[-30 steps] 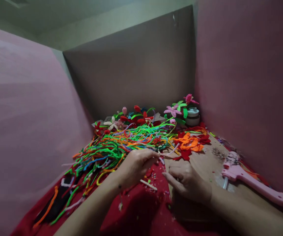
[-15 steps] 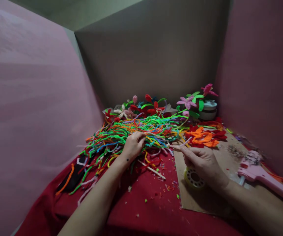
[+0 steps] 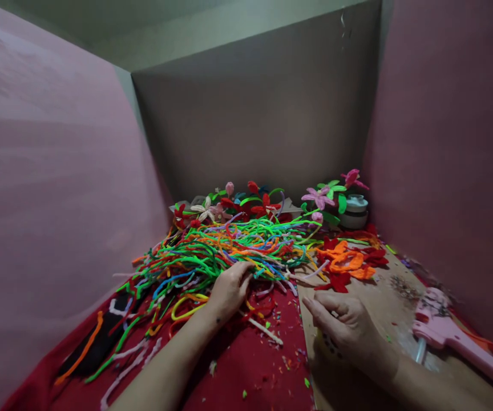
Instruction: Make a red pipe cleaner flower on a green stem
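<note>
A large heap of fuzzy coloured stems (image 3: 212,245) spreads over the red cloth (image 3: 238,371). At the heap's front edge, my left hand (image 3: 231,291) is closed, its fingertips among the stems; what they pinch is too hidden to make out. My right hand (image 3: 349,328) hovers over the brown board (image 3: 387,302) with its index finger stretched out and the other fingers curled. No stem shows at its fingertips. Beneath it a yellow-rimmed roll is mostly covered. Just beyond this hand lie orange looped shapes (image 3: 347,260) and red pieces (image 3: 336,282).
A pink glue gun (image 3: 447,328) rests at the right of the board. Fuzzy flowers (image 3: 266,205) line the back, near a pale round container (image 3: 355,211). One cream stem (image 3: 266,330) lies in front of the heap. Pink walls rise on both sides.
The view has tilted up, so the scene sits lower. My right hand has drawn back from the pale stem near its fingertips. My left hand stays at the heap's front edge.
</note>
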Available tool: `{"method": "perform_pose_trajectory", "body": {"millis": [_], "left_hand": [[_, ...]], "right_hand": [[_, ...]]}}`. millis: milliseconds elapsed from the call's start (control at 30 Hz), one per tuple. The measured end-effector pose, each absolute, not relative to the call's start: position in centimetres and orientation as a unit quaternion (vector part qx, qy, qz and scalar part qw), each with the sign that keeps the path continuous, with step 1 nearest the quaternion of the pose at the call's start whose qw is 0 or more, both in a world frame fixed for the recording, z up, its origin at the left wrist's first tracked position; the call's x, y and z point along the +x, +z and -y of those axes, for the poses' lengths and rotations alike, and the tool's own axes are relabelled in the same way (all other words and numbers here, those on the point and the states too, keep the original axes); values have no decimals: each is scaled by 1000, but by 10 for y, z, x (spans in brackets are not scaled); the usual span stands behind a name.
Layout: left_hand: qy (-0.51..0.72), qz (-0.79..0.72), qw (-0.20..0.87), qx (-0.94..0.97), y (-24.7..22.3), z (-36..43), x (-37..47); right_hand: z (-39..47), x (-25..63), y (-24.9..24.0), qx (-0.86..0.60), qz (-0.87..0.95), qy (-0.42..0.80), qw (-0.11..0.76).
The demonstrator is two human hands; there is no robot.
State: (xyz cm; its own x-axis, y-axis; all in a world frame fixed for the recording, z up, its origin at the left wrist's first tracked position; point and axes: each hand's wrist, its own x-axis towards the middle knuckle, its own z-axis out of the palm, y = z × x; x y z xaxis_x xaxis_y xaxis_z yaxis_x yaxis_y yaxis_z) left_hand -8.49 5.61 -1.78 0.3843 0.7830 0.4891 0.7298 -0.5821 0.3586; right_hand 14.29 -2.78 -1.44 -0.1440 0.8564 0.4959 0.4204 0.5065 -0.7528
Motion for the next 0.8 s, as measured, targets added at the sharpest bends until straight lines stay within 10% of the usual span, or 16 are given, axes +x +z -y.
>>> {"method": "perform_pose_trajectory", "body": {"millis": [800], "left_hand": [[309,-460,72,829,-34,-50,-83]], "right_hand": [[28,145,-25,-428,764,152,457]]}}
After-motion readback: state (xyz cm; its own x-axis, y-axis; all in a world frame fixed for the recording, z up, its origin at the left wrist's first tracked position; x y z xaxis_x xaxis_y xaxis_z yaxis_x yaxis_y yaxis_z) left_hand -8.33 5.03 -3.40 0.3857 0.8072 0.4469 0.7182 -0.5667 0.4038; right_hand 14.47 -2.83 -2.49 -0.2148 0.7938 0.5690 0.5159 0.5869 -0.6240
